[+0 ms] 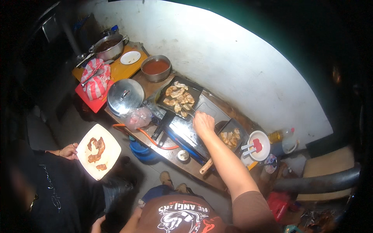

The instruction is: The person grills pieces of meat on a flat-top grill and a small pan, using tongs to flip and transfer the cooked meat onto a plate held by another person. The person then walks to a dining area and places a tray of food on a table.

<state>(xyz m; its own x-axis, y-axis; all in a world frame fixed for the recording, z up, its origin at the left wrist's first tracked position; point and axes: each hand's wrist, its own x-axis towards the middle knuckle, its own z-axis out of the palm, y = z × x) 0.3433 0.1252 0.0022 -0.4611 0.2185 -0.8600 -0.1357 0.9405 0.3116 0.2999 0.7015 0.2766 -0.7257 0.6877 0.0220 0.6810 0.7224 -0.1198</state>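
Observation:
My right hand [204, 123] is closed around a metal cooking utensil [190, 112], its exact kind unclear, whose tip reaches the meat in a square black pan [164, 96]. Several browned meat pieces [179, 94] lie in that pan, on the silver gas stove [179, 132]. Beneath my right forearm, a second dark pan [244, 134] with a wooden handle [206, 167] holds more meat pieces [230, 138]. Only part of my left arm [134, 221] shows at the lower edge; the left hand is out of view.
At left, a person's hand [69, 151] holds a pale square plate [110, 159] with cooked meat. Around the stove are a pot lid [116, 101], a pot of reddish liquid [156, 66], a plastic bag [136, 118], an orange hose [149, 139], a red-sauce bowl [263, 136] and an oil bottle [276, 136].

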